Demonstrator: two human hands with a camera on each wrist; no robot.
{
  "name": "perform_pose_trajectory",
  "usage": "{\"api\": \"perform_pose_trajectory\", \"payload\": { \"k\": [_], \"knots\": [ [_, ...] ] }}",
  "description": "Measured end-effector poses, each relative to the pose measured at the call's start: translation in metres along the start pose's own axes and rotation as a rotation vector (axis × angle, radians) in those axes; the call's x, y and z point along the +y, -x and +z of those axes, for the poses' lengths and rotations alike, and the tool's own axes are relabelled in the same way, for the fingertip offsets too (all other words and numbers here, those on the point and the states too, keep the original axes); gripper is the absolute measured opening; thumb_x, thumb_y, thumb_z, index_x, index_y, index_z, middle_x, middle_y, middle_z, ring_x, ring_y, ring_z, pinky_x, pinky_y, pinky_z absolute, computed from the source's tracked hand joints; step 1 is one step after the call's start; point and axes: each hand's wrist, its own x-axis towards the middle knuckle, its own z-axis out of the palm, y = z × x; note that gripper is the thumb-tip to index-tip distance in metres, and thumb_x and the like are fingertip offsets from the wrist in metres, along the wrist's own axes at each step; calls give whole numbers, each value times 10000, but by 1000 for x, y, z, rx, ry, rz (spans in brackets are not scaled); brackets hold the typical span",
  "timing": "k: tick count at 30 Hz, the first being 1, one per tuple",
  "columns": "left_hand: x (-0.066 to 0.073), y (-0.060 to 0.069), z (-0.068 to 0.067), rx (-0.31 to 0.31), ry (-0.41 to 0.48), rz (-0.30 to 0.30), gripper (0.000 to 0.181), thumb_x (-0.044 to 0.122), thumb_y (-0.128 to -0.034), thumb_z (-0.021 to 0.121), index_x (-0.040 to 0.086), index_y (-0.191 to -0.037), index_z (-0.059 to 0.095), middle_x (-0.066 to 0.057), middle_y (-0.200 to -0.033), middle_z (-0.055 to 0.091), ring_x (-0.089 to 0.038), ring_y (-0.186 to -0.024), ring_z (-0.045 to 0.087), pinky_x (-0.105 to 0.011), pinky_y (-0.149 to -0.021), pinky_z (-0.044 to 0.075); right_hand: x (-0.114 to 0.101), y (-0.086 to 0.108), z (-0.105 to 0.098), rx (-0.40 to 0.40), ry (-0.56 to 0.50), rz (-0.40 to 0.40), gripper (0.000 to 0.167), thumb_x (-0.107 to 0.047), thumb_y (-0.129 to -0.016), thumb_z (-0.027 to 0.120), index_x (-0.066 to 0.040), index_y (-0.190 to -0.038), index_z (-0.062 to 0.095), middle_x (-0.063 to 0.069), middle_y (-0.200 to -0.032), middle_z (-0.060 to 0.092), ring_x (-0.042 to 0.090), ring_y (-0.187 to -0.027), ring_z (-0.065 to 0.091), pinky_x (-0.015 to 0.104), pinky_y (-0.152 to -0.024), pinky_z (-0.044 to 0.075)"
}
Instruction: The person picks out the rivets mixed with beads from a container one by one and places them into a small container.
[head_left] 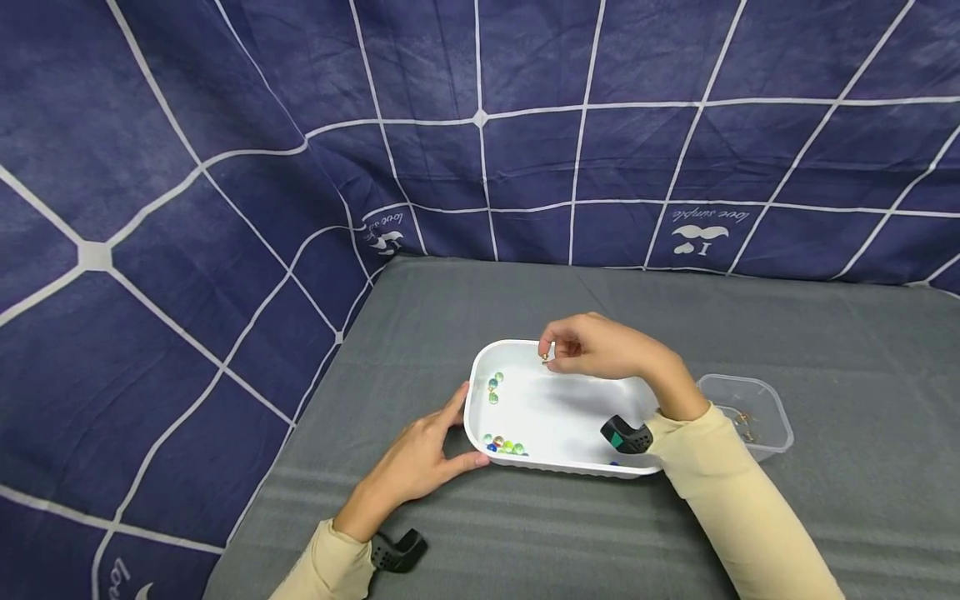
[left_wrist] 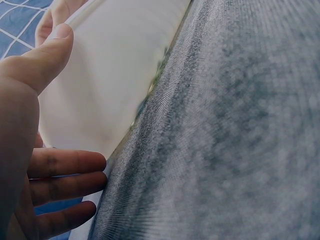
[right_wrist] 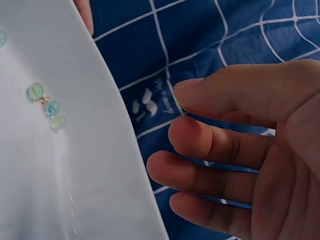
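A white tray (head_left: 555,417) holds several glass marbles, green, blue and yellow. Over its far side, my right hand (head_left: 600,346) pinches a small gold-coloured metal piece (head_left: 545,357) between thumb and index finger. Only a thin gold edge of it shows in the right wrist view. My left hand (head_left: 416,457) touches the tray's left end, its fingers fairly straight and the thumb by the near corner. Marbles (head_left: 504,446) gather in the near left corner, and a few more (right_wrist: 51,108) line the left side with another gold bit (right_wrist: 44,100) among them.
Right of the tray, partly behind my right forearm, stands a clear plastic container (head_left: 772,417) with several small gold pieces (head_left: 744,421) in it. Grey cloth (head_left: 465,533) covers the table. A blue checked cloth (head_left: 525,158) hangs behind and at the left.
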Motion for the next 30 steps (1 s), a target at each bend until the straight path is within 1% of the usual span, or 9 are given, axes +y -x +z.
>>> {"api": "perform_pose_trajectory", "payload": {
  "k": [5, 9, 18, 23, 26, 30],
  "knots": [
    [0, 0, 0, 0, -1, 2, 973, 439, -844, 768, -24, -1539, 270, -49, -1185, 700, -231, -1116, 635, -453, -924, 503, 3, 11, -5, 33, -1, 2, 81, -59, -911, 676, -97, -982, 681, -89, -695, 553, 101, -681, 546, 285, -696, 507],
    [0, 0, 0, -4, -3, 4, 972, 433, -845, 767, -25, -1540, 266, -59, -1188, 698, -245, -1128, 632, -459, -932, 500, 5, 17, -9, 52, 7, -3, 80, -55, -918, 676, -96, -986, 682, -88, -718, 570, 103, -709, 565, 300, -739, 525],
    [0, 0, 0, -10, 0, -3, 974, 437, -846, 766, -24, -1540, 263, -56, -1186, 698, -245, -1136, 629, -461, -934, 498, 7, 25, -19, 72, -22, 2, 75, -57, -931, 663, -77, -1001, 684, -71, -758, 603, 111, -722, 583, 304, -746, 537],
    [0, 0, 0, -11, -5, -5, 977, 443, -845, 763, -16, -1545, 258, -67, -1195, 695, -259, -1145, 625, -465, -935, 497, 11, 35, -27, 97, -63, 15, 95, -21, -925, 666, -35, -1018, 680, -54, -774, 624, 117, -739, 604, 286, -722, 537],
    [1, 0, 0, -10, -3, -7, 979, 446, -845, 763, -14, -1546, 257, -68, -1197, 694, -262, -1146, 625, -467, -934, 498, 13, 42, -33, 121, -82, 25, 105, -1, -922, 663, -10, -1027, 673, -16, -795, 647, 125, -752, 613, 279, -709, 534],
    [1, 0, 0, -10, 3, -9, 977, 452, -849, 758, -18, -1544, 258, -65, -1198, 694, -261, -1148, 625, -469, -935, 498, 13, 52, -41, 148, -103, 45, 103, 9, -933, 644, 4, -1034, 663, 57, -838, 679, 191, -785, 640, 275, -708, 532]
  ]
}}
